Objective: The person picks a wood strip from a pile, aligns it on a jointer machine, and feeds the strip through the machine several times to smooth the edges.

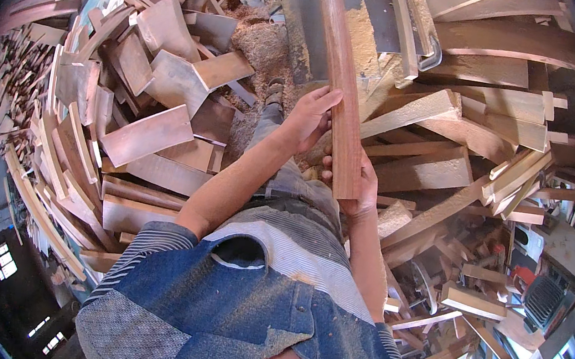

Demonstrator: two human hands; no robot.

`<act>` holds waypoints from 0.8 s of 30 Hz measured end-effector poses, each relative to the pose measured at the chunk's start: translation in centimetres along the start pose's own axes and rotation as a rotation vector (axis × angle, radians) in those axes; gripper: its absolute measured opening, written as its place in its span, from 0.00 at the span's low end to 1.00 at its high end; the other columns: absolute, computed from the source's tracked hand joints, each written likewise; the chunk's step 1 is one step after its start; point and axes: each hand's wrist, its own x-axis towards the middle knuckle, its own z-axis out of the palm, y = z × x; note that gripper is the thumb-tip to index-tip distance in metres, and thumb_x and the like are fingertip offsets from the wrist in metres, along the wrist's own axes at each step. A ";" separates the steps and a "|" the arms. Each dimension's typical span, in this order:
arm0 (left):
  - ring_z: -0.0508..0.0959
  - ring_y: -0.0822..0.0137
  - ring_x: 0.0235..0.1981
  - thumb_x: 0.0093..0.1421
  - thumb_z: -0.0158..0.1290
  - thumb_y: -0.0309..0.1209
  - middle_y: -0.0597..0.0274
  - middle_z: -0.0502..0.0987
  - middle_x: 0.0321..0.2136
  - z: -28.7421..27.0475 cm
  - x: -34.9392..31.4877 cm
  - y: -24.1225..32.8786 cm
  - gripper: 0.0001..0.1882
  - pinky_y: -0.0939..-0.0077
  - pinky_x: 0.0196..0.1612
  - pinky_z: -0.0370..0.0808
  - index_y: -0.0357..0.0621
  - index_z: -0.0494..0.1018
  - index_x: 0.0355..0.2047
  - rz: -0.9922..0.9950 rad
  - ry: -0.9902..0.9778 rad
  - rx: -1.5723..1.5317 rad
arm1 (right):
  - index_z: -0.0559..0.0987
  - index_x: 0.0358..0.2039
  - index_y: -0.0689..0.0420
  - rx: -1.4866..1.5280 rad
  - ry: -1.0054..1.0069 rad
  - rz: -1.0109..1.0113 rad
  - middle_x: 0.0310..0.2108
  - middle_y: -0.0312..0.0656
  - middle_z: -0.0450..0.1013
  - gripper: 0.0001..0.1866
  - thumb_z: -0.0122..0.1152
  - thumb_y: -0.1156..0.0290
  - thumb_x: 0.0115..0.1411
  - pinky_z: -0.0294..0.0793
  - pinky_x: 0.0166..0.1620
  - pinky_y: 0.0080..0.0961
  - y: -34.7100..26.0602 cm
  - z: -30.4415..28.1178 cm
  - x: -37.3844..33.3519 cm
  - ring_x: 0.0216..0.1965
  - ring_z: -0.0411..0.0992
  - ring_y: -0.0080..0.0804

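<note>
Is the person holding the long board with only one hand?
No, the left hand holds the long board at its left edge, and the right hand cups its near end.

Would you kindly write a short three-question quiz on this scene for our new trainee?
1. True or false: the left hand touches the long brown board.
2. Which hand is nearer the board's lower end in the picture: A) left, B) right, C) both equally?
3. What loose material is heaped beyond the left hand, beside the scattered wood pieces?

Key:
1. True.
2. B; the right hand is at that end.
3. What looks like sawdust.
</note>
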 end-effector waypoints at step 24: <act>0.81 0.69 0.46 0.70 0.56 0.40 0.61 0.80 0.47 -3.3 -0.8 -0.1 0.22 0.68 0.49 0.80 0.40 0.70 0.57 -0.116 0.042 0.036 | 0.72 0.57 0.58 -0.169 0.068 0.246 0.41 0.49 0.78 0.33 0.40 0.39 0.74 0.83 0.37 0.38 1.8 -3.2 -0.7 0.35 0.80 0.41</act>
